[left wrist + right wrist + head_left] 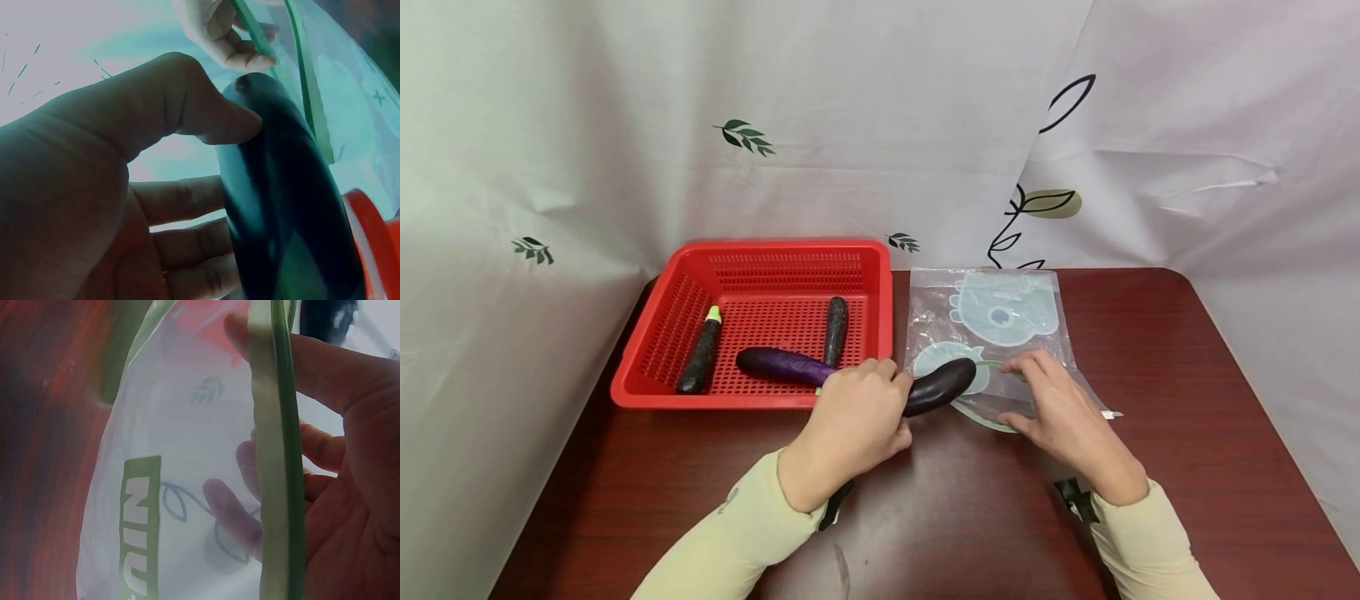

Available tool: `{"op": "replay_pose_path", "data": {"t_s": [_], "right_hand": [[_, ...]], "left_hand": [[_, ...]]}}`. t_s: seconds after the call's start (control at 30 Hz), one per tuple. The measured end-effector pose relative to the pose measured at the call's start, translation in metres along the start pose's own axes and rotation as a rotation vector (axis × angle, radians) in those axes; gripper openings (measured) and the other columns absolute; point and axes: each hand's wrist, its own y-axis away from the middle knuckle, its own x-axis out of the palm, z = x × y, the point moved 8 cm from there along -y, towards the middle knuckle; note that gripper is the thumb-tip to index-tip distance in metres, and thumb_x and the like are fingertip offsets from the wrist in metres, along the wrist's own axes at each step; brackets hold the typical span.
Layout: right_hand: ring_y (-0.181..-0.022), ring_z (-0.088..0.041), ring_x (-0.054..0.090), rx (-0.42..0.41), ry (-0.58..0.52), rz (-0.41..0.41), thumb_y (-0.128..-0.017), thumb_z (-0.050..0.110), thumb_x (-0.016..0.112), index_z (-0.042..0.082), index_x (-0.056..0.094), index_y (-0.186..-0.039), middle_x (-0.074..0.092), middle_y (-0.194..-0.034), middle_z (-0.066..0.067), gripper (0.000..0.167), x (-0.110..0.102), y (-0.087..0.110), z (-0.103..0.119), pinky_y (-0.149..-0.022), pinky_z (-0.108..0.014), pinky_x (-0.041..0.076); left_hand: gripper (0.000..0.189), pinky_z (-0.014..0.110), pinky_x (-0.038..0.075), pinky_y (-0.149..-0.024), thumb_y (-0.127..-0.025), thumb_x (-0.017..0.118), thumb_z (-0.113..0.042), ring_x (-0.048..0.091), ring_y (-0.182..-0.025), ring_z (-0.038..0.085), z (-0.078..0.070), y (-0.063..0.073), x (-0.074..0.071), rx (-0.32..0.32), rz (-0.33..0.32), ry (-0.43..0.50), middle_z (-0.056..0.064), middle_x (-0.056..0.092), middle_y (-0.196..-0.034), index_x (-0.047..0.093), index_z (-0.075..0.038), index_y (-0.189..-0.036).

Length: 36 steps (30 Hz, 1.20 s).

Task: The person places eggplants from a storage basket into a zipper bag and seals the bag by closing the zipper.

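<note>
hands (854, 417) (1067, 417) apart, dark eggplant (942, 387) in left, bag (1011, 312) touching right

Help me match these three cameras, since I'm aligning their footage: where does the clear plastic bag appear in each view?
Head: the bag is right of centre, just below mid-height.
Left wrist: the bag is at upper right.
Right wrist: the bag fills the middle, top to bottom.
Shared landmark: the right hand, at the bag's green-edged mouth in all three.
</note>
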Motion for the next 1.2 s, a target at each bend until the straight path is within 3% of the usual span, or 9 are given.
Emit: {"op": "replay_pose_path", "data": {"t_s": [0.23,0.47,0.67,1.2], "right_hand": [[-0.098,-0.026,0.059,-0.025,0.004,-0.031,-0.066,0.008,0.093,0.002,0.062,-0.113,0.058,-0.109,-0.009,0.057,-0.003,0.0,0.003,-0.079,-0.044,0.051],[-0.092,-0.023,0.06,-0.042,0.016,-0.087,-0.083,-0.005,0.076,0.005,0.067,-0.112,0.061,-0.105,-0.006,0.032,-0.009,-0.001,0.005,-0.073,-0.04,0.05],[-0.092,-0.024,0.062,-0.075,0.014,-0.131,-0.085,-0.015,0.065,0.005,0.068,-0.111,0.061,-0.105,-0.005,0.033,-0.013,-0.003,0.008,-0.075,-0.04,0.051],[-0.1,-0.026,0.059,-0.101,-0.007,-0.154,-0.083,-0.022,0.059,0.004,0.069,-0.112,0.062,-0.109,-0.007,0.04,-0.017,-0.006,0.012,-0.082,-0.039,0.049]], "left_hand": [[0.018,0.034,0.046,-0.048,-0.069,0.073,-0.019,0.06,-0.067,0.021,-0.005,-0.002,0.006,0.017,0.023,-0.014,0.003,0.059,-0.072,0.071,-0.01,-0.084],[0.016,0.035,0.045,-0.047,-0.069,0.073,-0.021,0.06,-0.067,0.021,-0.01,-0.004,0.01,0.026,0.045,-0.039,0.003,0.06,-0.073,0.069,-0.01,-0.081],[0.014,0.034,0.044,-0.048,-0.07,0.072,-0.019,0.059,-0.065,0.021,-0.013,-0.007,0.011,0.035,0.032,-0.057,0.003,0.06,-0.072,0.068,-0.01,-0.078],[0.012,0.033,0.046,-0.047,-0.07,0.072,-0.019,0.058,-0.066,0.021,-0.022,-0.015,0.014,0.044,-0.013,-0.079,0.004,0.06,-0.072,0.066,-0.01,-0.074]]}}
